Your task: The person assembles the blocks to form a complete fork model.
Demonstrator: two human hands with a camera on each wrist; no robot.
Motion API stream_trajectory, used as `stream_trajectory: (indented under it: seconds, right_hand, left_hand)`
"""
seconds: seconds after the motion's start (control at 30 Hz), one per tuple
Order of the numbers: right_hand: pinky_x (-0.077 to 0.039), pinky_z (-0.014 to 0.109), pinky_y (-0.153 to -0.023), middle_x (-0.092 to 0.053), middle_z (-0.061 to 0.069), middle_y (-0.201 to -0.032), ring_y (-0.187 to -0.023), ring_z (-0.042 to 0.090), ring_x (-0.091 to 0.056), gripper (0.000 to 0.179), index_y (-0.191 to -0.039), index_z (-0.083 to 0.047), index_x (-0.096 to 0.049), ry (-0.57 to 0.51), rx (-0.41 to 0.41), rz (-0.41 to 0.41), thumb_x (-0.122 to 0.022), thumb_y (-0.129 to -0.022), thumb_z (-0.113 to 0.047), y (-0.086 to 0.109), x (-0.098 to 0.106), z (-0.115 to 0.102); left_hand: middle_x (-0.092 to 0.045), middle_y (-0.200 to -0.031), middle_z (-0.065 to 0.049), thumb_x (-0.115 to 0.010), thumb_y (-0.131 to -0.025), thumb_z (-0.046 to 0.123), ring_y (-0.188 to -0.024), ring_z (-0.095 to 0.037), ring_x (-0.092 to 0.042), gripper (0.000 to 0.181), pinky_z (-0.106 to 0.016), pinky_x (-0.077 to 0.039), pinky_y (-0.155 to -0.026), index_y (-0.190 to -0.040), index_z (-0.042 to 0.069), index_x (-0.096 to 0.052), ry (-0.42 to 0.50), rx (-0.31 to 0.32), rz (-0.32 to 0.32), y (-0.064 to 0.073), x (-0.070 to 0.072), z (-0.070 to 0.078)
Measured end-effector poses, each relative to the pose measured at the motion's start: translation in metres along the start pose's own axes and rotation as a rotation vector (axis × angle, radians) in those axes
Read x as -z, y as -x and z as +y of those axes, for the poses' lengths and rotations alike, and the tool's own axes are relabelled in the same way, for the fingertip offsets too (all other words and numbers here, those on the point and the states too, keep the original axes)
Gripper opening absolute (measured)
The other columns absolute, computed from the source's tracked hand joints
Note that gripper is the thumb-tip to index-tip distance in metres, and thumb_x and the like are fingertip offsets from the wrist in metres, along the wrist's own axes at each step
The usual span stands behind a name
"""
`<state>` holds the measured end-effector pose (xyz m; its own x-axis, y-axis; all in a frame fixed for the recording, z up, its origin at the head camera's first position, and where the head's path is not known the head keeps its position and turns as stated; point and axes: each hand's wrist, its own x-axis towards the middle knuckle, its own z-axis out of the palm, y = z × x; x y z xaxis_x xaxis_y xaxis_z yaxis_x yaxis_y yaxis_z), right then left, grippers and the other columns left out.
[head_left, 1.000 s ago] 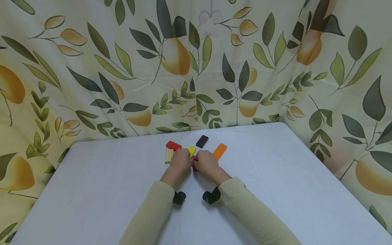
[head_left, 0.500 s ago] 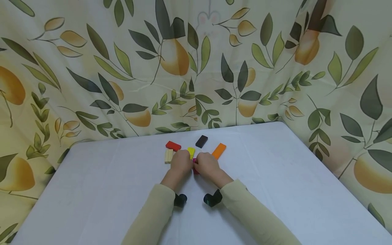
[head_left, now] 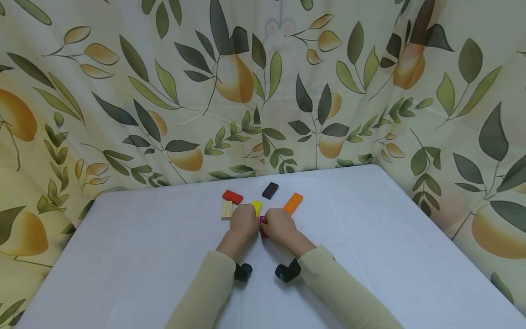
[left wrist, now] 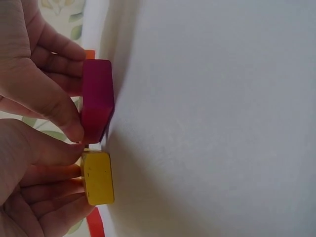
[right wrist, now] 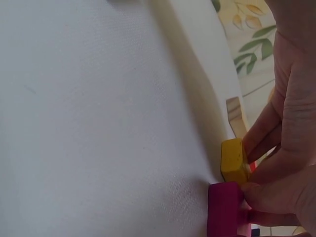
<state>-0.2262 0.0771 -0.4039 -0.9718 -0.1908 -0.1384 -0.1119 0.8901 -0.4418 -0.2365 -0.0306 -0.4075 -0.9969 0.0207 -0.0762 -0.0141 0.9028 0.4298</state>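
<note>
My left hand (head_left: 244, 223) pinches a yellow block (left wrist: 98, 177) between thumb and fingers. Close beside it, my right hand (head_left: 281, 225) holds a magenta block (left wrist: 98, 98) the same way. Both blocks sit low at the white cloth, nearly end to end, with the two thumbs between them. In the right wrist view, the magenta block (right wrist: 223, 210) stands just below the yellow one (right wrist: 232, 160) and is partly cut off by the frame edge. From the head view, the hands cover much of both blocks.
A red block (head_left: 232, 197) and a pale wooden block (head_left: 227, 210) lie left of the hands. Behind them is a dark block (head_left: 270, 190), and an orange block (head_left: 293, 204) lies to the right. A leaf-patterned curtain (head_left: 263, 91) hangs along the table's far edge.
Both hands have shifted slightly toward the person, bringing the yellow and magenta blocks along. The other blocks stay where they were.
</note>
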Motion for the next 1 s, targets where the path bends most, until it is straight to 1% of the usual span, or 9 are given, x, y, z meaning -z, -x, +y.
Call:
stream_trajectory:
  seconds: [0.2,0.3,0.4,0.63,0.8,1.0]
  right_hand:
    - [-0.043,0.022,-0.050,-0.053,0.002,-0.054,-0.054,0.016,-0.048,0.020,-0.073,-0.006,-0.067,0.013,0.010,0.018,-0.066,-0.085,-0.023,0.004,-0.001,0.001]
    - [-0.043,0.022,-0.051,-0.053,0.002,-0.054,-0.053,0.016,-0.048,0.021,-0.073,-0.006,-0.067,0.016,0.009,0.019,-0.066,-0.085,-0.023,0.006,-0.001,0.000]
    - [-0.043,0.022,-0.051,-0.053,0.002,-0.054,-0.053,0.016,-0.048,0.021,-0.073,-0.007,-0.067,0.019,0.004,0.013,-0.066,-0.086,-0.024,0.008,-0.001,0.000]
    - [-0.043,0.023,-0.051,-0.053,0.003,-0.053,-0.054,0.017,-0.049,0.021,-0.072,-0.007,-0.067,-0.020,-0.014,0.010,-0.067,-0.085,-0.024,0.016,-0.002,-0.001]
    - [-0.042,0.022,-0.049,-0.052,0.003,-0.052,-0.053,0.016,-0.047,0.021,-0.073,-0.006,-0.067,-0.016,0.006,0.025,-0.068,-0.084,-0.024,0.020,-0.003,0.000]
    - [-0.042,0.022,-0.049,-0.051,0.002,-0.051,-0.051,0.016,-0.046,0.020,-0.073,-0.006,-0.067,-0.029,0.034,0.035,-0.069,-0.083,-0.024,0.023,-0.003,0.001]
  left_hand:
    - [-0.059,-0.072,-0.006,-0.069,-0.081,0.016,-0.071,-0.019,-0.055,0.017,-0.027,-0.048,-0.062,-0.086,0.000,-0.066,-0.009,0.006,0.002,0.002,-0.003,0.001]
    - [-0.059,-0.073,-0.007,-0.070,-0.080,0.017,-0.072,-0.019,-0.056,0.019,-0.027,-0.048,-0.063,-0.088,0.000,-0.067,-0.014,0.010,0.006,0.003,-0.004,0.001]
    - [-0.059,-0.074,-0.007,-0.071,-0.080,0.017,-0.075,-0.020,-0.057,0.021,-0.026,-0.049,-0.064,-0.091,0.000,-0.067,-0.012,0.027,-0.002,0.004,-0.005,0.002]
    - [-0.058,-0.076,-0.008,-0.071,-0.080,0.018,-0.077,-0.021,-0.057,0.024,-0.027,-0.050,-0.065,-0.095,-0.001,-0.066,0.007,0.058,-0.019,0.007,-0.006,0.003]
    - [-0.059,-0.078,-0.008,-0.072,-0.079,0.017,-0.079,-0.021,-0.057,0.024,-0.027,-0.051,-0.067,-0.095,-0.001,-0.066,0.003,0.071,-0.017,0.008,-0.007,0.004]
    - [-0.060,-0.077,-0.008,-0.072,-0.079,0.017,-0.080,-0.021,-0.059,0.023,-0.029,-0.052,-0.069,-0.093,0.000,-0.067,-0.008,0.073,-0.008,0.011,-0.005,0.005]
